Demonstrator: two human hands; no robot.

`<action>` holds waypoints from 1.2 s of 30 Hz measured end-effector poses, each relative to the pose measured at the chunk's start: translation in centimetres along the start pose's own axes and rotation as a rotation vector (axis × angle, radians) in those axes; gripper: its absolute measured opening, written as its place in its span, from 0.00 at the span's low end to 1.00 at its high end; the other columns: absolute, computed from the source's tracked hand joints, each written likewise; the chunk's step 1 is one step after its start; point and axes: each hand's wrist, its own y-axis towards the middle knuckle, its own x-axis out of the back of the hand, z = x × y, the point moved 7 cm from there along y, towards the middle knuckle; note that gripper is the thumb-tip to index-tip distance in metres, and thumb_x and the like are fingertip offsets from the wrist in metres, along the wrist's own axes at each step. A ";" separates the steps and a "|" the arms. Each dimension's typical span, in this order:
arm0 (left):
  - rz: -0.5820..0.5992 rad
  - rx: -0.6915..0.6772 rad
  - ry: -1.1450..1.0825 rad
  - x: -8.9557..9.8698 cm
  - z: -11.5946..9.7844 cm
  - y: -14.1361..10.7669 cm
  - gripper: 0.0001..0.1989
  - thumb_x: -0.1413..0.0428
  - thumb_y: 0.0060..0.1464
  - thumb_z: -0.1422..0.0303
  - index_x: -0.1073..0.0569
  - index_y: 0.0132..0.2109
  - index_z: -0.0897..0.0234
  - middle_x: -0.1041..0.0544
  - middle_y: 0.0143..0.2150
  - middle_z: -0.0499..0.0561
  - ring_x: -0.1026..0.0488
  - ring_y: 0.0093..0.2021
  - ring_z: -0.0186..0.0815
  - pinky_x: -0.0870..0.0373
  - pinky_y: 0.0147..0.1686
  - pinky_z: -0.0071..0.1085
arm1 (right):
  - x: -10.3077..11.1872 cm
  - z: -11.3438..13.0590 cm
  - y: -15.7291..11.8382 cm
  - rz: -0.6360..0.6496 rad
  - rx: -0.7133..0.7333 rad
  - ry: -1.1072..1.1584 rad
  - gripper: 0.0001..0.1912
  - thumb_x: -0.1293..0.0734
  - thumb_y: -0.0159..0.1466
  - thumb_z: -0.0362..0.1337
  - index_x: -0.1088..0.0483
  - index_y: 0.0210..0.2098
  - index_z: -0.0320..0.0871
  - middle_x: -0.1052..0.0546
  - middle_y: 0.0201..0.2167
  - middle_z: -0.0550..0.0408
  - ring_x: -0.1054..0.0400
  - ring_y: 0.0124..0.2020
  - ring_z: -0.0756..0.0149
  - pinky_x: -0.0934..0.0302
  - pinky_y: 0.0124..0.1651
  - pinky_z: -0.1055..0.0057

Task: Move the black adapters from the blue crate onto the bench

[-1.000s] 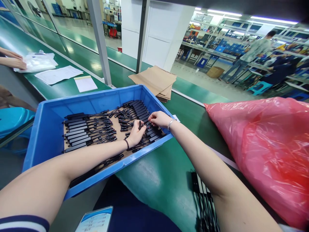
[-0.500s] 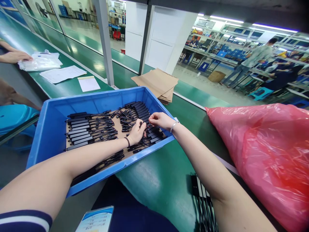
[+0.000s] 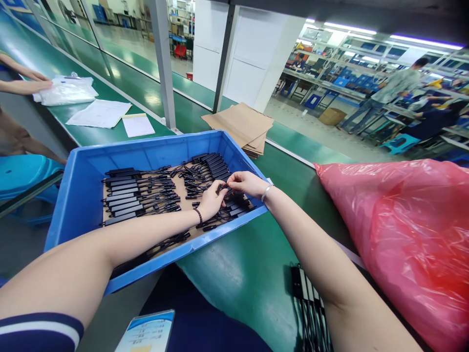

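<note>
A blue plastic bin [image 3: 78, 195] sits in front of me, lined with brown card and filled with rows of black adapters with short cables [image 3: 135, 195]. My left hand [image 3: 211, 200] and my right hand [image 3: 246, 183] meet at the bin's right end. Between their fingertips they pinch one black adapter [image 3: 222, 187], just above a row of others [image 3: 234, 208]. A dark bracelet is on my left wrist and a silver bangle on my right.
A large pink plastic bag [image 3: 410, 234] lies on the green belt to the right. Brown card sheets [image 3: 240, 124] are stacked behind the bin. More black adapters [image 3: 306, 303] lie near my right elbow. A co-worker's hands [image 3: 27, 83] rest on a clear bag at far left, beside papers [image 3: 98, 112].
My two hands have drawn closer together, and the fingertips now meet on one black adapter. The view has shifted slightly; the bin has not moved.
</note>
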 end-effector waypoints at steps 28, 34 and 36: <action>0.005 -0.091 -0.076 -0.3 -0.1 -0.4 0.08 0.56 0.56 0.63 0.38 0.37 0.64 0.35 0.27 0.45 0.37 0.26 0.27 0.39 0.29 0.25 | -1.1 1.8 -0.3 0.003 -0.188 -0.297 0.03 0.38 0.55 0.29 0.33 0.25 0.38 0.31 0.17 0.58 0.41 0.18 0.76 0.48 0.23 0.79; -0.024 -0.049 -0.180 -0.3 0.4 -0.6 0.10 0.57 0.57 0.61 0.41 0.35 0.64 0.36 0.23 0.44 0.38 0.22 0.26 0.39 0.26 0.25 | -1.0 1.1 -0.5 0.024 -0.173 -0.185 0.03 0.38 0.57 0.31 0.32 0.29 0.37 0.29 0.21 0.56 0.38 0.20 0.76 0.44 0.23 0.81; -0.025 -0.011 -0.271 -0.5 0.6 -0.5 0.09 0.56 0.57 0.62 0.41 0.39 0.64 0.37 0.24 0.44 0.38 0.22 0.25 0.39 0.23 0.23 | -0.7 1.1 -0.4 -0.020 -0.161 -0.186 0.03 0.38 0.57 0.31 0.33 0.29 0.37 0.29 0.21 0.56 0.38 0.20 0.76 0.45 0.22 0.81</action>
